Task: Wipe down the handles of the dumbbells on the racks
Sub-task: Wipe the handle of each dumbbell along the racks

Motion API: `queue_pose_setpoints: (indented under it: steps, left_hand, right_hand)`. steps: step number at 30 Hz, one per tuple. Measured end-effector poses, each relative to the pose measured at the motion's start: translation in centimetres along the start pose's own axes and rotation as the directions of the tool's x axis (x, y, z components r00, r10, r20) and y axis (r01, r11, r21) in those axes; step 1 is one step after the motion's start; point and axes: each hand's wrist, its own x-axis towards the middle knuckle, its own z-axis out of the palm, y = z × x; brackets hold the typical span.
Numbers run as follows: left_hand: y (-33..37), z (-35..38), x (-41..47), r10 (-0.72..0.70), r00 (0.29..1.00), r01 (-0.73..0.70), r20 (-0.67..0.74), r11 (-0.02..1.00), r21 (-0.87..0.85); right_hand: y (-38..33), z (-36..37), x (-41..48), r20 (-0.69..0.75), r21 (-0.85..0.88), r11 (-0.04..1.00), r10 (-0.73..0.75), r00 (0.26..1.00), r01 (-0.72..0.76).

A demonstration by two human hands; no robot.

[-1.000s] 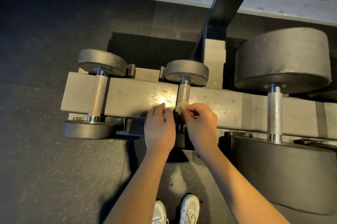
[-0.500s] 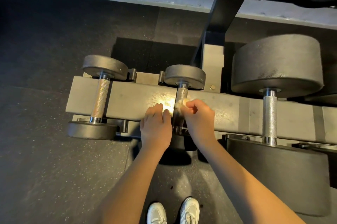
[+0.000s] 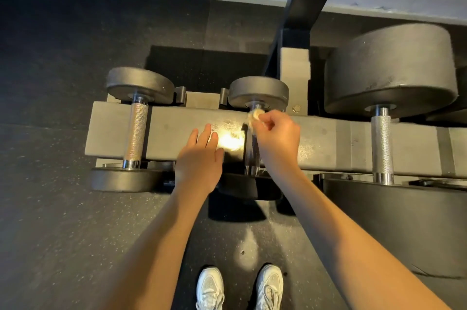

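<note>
- Right hand point(image 3: 275, 132): grip closed in a pinch, thumb and fingertips bunching a small pale wipe point(image 3: 254, 116); nothing else held.
- The wipe sits against the far end of the middle handle point(image 3: 251, 158), just below the far head point(image 3: 259, 91) of that small dumbbell.
- Left hand point(image 3: 199, 158): fingers straight and loosely spread, no hold on anything. It lies over the rack rail point(image 3: 328, 143), just left of the same handle. Cannot tell whether it touches the rail.
- The middle handle crosses the rail front to back. Its near end shows as bare chrome beside the right wrist.
- Step in hand, as I read it: wiping handle 2 of the 3 in view, with the wipe at the far limit of the bar.
- Next move calls for drawing the wipe toward the near head with firm pressure on the metal, and turning it round the bar to reach the underside.
- The left handle point(image 3: 136, 132) and the large right handle point(image 3: 381, 143) stand bare, well apart from both hands. Cannot tell whether either is done.
- 2 white shoes point(image 3: 209, 287) show on the dark floor below.
</note>
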Motion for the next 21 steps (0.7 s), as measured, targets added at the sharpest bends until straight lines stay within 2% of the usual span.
queue_pose_setpoints:
  steps: [5,8,11,14,17,21]
  left_hand:
    - [0.0,-0.6,-0.2,0.018,0.999,-0.018,0.031,1.000,0.023]
    - [-0.4,-0.6,-0.1,0.035,0.999,-0.037,0.029,0.998,0.047]
    - [-0.6,-0.6,-0.1,0.048,0.999,-0.048,0.019,0.998,0.043]
    - [-0.7,-0.4,-0.1,0.057,0.998,-0.057,0.009,0.998,0.035]
    - [-0.8,-0.3,-0.1,0.056,0.998,-0.056,0.012,0.998,0.020]
    - [-0.9,-0.7,-0.1,0.072,0.996,-0.072,0.052,0.997,-0.003]
  right_hand:
    - [0.9,-0.8,-2.6,0.098,-0.088,0.995,-0.032,0.995,0.041]
    - [-0.1,-0.5,-1.0,0.046,-0.098,0.991,-0.090,0.995,0.094]
    - [-1.0,0.2,0.4,-0.043,-0.095,0.992,-0.086,0.995,0.082]
    - [-0.4,0.5,-0.4,-0.070,-0.072,0.995,-0.072,0.995,0.067]
    - [0.8,-0.2,-2.8,-0.007,-0.065,0.998,-0.010,1.000,0.009]
    - [0.8,-1.0,-3.9,0.084,-0.100,0.995,-0.005,0.996,0.014]
